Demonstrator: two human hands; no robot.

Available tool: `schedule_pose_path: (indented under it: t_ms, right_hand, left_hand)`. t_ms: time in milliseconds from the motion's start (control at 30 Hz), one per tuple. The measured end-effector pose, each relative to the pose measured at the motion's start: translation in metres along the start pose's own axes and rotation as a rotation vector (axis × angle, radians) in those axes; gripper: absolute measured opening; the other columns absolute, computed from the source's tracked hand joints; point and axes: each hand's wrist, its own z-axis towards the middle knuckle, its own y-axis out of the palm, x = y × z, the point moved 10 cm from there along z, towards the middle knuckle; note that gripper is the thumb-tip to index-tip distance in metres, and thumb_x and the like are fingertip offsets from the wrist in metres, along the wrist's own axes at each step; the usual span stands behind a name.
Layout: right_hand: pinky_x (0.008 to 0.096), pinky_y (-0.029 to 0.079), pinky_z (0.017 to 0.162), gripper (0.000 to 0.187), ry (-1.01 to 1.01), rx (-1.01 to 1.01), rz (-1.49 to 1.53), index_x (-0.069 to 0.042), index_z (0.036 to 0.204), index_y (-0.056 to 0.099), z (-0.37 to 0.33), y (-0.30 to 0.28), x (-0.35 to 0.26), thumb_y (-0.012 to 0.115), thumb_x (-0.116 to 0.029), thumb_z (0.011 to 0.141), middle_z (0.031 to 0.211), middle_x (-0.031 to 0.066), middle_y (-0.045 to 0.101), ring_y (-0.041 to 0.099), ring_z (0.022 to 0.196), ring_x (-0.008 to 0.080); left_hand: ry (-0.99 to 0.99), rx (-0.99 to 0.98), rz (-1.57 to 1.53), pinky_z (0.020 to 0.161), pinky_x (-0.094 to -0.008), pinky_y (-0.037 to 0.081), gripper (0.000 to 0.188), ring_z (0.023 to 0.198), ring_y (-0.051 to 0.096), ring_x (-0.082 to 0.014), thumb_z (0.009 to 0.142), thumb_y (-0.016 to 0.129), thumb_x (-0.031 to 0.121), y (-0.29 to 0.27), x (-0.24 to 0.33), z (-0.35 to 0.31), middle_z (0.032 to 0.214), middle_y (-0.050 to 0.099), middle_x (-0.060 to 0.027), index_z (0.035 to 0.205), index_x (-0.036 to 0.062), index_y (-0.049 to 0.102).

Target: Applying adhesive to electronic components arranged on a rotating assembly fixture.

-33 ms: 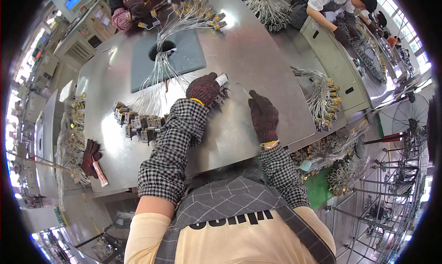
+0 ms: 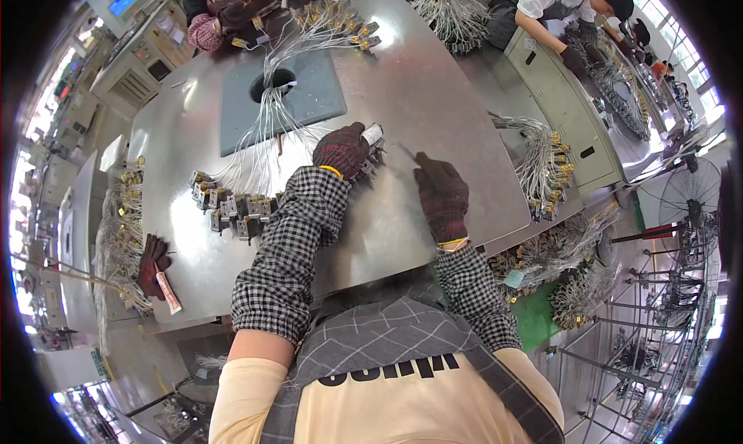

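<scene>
My left hand point(image 2: 342, 150), in a dark red knitted glove, is closed on a small metal connector point(image 2: 372, 134) with a pale, shiny face. More metal connectors point(image 2: 240, 210) on white cables point(image 2: 271, 123) lie in an arc on the steel table, to the left of that hand and beneath it. My right hand point(image 2: 443, 192), gloved in dark brown-red, is closed a little to the right of the held connector. From its fingertips a thin metal pick point(image 2: 402, 150) points up and left, apart from the connector; its tip is hard to make out.
The cables run through a round hole in a grey plate point(image 2: 321, 96) on the steel table point(image 2: 433, 80). Across it sits a person with gloved hands point(image 2: 236, 14). Spare gloves point(image 2: 152, 266) lie at the left edge. Cable bundles point(image 2: 542, 161) hang at the right; another person works beyond.
My right hand has shifted slightly left with the pick. My left hand has stayed on the connector. Across the table, the other person's hand has moved slightly.
</scene>
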Motion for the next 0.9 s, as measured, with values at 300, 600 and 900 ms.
schedule_pose_path:
  t_ms: [300,600,900]
  right_hand:
    - [0.0399,0.053,0.069,0.03,0.065,-0.242,0.015,-0.012,0.105,0.071,-0.009,0.033,0.014,0.074,-0.012,0.076,0.089,0.0103,0.068,0.065,0.078,0.0293]
    - [0.0379,0.053,0.065,0.028,-0.166,-0.196,-0.211,-0.01,0.109,0.07,-0.026,0.028,-0.02,0.07,-0.007,0.081,0.086,0.0118,0.068,0.065,0.077,0.0281]
    - [0.0398,0.051,0.067,0.027,-0.214,-0.134,-0.311,-0.017,0.11,0.067,-0.057,0.017,-0.043,0.068,-0.024,0.084,0.096,0.0045,0.066,0.063,0.08,0.0259]
  left_hand:
    - [0.03,0.022,0.002,0.085,-0.0431,0.048,0.061,0.096,0.065,-0.0346,0.097,0.038,0.057,0.008,-0.008,0.006,0.1,0.068,-0.0197,0.11,0.0043,0.065]
    - [0.065,0.031,0.026,0.086,-0.0453,0.048,0.06,0.097,0.064,-0.0379,0.097,0.039,0.056,0.002,0.0,-0.001,0.101,0.067,-0.0223,0.111,0.0028,0.063]
    - [0.103,0.091,0.08,0.083,-0.0488,0.051,0.034,0.092,0.066,-0.0378,0.093,0.049,0.033,-0.007,0.01,-0.004,0.096,0.068,-0.0206,0.107,0.0039,0.06]
